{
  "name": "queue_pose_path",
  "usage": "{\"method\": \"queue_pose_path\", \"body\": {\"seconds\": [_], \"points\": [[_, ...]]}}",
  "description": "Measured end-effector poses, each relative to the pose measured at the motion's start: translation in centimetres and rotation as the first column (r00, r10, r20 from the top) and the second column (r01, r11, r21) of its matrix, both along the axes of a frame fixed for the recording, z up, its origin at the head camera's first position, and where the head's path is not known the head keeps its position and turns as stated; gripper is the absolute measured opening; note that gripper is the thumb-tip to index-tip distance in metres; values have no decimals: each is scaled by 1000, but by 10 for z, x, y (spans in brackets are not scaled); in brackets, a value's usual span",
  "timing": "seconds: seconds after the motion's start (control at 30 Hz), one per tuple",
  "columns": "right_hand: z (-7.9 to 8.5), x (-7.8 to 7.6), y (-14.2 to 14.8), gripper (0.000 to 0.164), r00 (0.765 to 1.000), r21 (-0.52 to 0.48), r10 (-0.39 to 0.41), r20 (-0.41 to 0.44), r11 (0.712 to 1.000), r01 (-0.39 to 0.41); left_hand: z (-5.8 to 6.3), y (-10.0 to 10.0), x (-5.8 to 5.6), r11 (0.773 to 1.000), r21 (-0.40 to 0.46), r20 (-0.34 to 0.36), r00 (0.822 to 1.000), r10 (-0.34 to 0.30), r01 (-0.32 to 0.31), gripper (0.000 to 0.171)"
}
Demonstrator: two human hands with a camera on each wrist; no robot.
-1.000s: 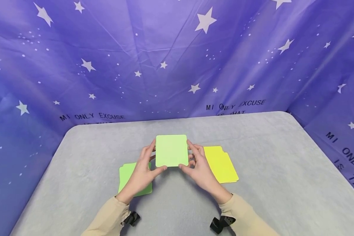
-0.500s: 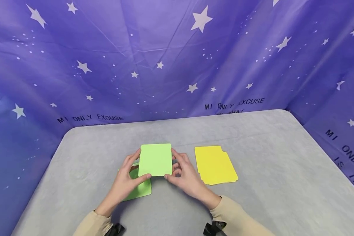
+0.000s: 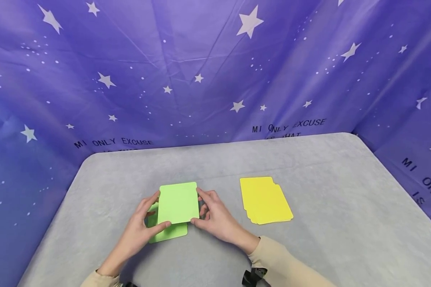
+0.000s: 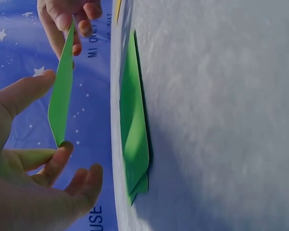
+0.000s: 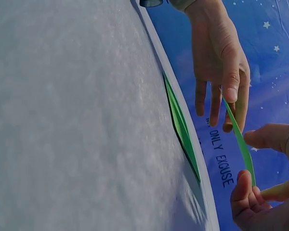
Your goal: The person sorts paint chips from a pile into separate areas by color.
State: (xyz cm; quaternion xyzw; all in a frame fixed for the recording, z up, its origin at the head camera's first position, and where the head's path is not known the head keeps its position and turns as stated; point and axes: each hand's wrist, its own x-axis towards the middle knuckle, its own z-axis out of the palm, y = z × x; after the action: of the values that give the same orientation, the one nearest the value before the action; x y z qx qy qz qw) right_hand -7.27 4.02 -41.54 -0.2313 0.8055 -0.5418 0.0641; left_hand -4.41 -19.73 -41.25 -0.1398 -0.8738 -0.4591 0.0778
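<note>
Between both hands a square light-green card is held up, with small gaps of air under it in the wrist views. My left hand pinches its left edge, thumb on the near corner. My right hand pinches the right edge in the same way. Below, on the table, lies a small pile of green cards, partly covered by the held card in the head view. The left wrist view shows the held card edge-on, apart from the loosely stacked green pile.
A pile of yellow cards with uneven edges lies to the right on the grey table. Behind the table hangs a purple curtain with stars and printed words.
Both hands have carried the green card leftward and toward the near side, from the middle of the table to over the green pile. The yellow pile stays where it was.
</note>
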Motion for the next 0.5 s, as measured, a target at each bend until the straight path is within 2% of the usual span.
{"method": "queue_pose_path", "body": {"seconds": [0.37,0.5], "points": [[0,2,-9,79,995,-20,69,74,997,-68,0,-15,8,987,-156,43,998,51,-43,84],[-1,-1,-8,78,991,-2,103,85,995,-103,0,-23,8,975,-220,25,999,41,-34,77]]}}
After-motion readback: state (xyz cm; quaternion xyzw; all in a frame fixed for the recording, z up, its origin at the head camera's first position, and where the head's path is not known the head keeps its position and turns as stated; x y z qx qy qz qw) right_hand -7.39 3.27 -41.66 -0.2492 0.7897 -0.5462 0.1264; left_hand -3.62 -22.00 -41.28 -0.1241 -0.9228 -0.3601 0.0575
